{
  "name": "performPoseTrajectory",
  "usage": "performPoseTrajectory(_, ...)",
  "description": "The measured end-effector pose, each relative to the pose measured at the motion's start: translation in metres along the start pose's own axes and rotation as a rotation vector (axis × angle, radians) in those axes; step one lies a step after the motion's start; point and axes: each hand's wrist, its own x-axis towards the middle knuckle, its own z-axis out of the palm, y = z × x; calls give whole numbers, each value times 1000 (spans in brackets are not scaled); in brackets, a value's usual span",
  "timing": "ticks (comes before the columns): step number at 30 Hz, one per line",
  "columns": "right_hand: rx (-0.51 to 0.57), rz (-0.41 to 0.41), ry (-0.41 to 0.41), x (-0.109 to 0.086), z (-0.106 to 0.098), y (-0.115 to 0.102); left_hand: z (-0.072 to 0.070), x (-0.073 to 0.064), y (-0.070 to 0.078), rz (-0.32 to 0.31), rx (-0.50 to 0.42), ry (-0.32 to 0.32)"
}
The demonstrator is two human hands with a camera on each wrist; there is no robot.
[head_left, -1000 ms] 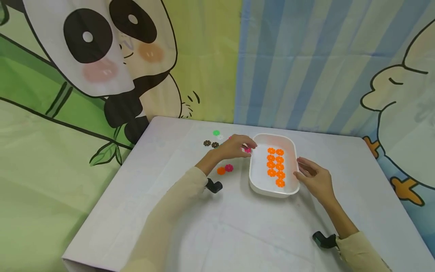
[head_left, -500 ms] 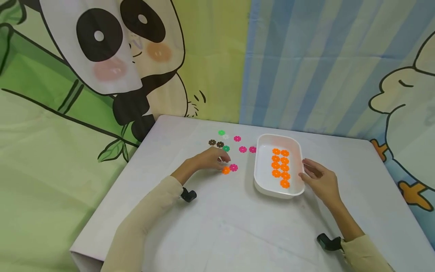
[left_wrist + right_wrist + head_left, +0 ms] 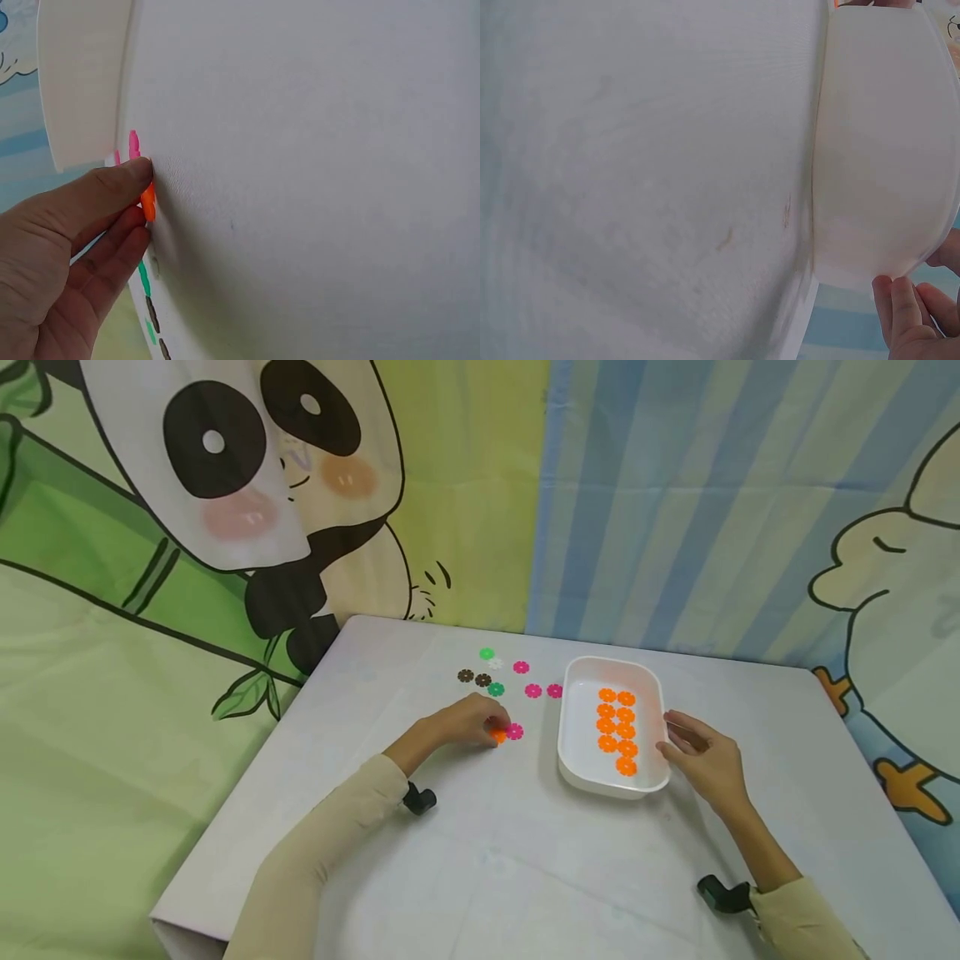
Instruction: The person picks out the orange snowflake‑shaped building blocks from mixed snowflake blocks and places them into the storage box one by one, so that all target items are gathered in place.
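Note:
My left hand (image 3: pixel 474 720) is low over the table, pinching a small orange flower-shaped disc (image 3: pixel 148 202) by its edge between thumb and fingers. Right beside it lies a pink disc (image 3: pixel 514 732). On the right, a white rectangular tray (image 3: pixel 604 787) with rounded corners stands on the table, several orange discs (image 3: pixel 626 730) spread flat inside it. My right hand (image 3: pixel 711 767) rests its fingertips against the tray's right side. In the right wrist view the extended fingers (image 3: pixel 904 307) touch the lower part of the tray's outer wall.
Behind my left hand lie loose discs: brown (image 3: pixel 483 680), dark green (image 3: pixel 496 690), light green (image 3: pixel 487 653), white (image 3: pixel 495 664) and several pink (image 3: pixel 533 691). A printed curtain (image 3: pixel 465 502) hangs along the far edge of the white table (image 3: pixel 480 877).
My left hand has left the tray's left rim and moved left, down to the orange disc, which it now pinches. My right hand has stayed at the tray's right side.

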Motion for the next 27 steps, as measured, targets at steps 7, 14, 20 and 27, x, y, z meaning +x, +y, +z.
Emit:
performPoseTrajectory(7, 5, -10, -6, -1, 1, -2, 0, 0, 0, -8, 20, 9)
performPoseTrajectory(14, -1, -25, 1, -1, 1, 1, 2, 3, -3, -39, 11, -4)
performPoseTrajectory(20, 6, -22, -3, -2, 2, 2, 8, 2, -3, -47, 43, -10)
performPoseTrajectory(27, 1, -31, 2, -2, 1, 0, 7, -1, 3, -42, 93, -3)
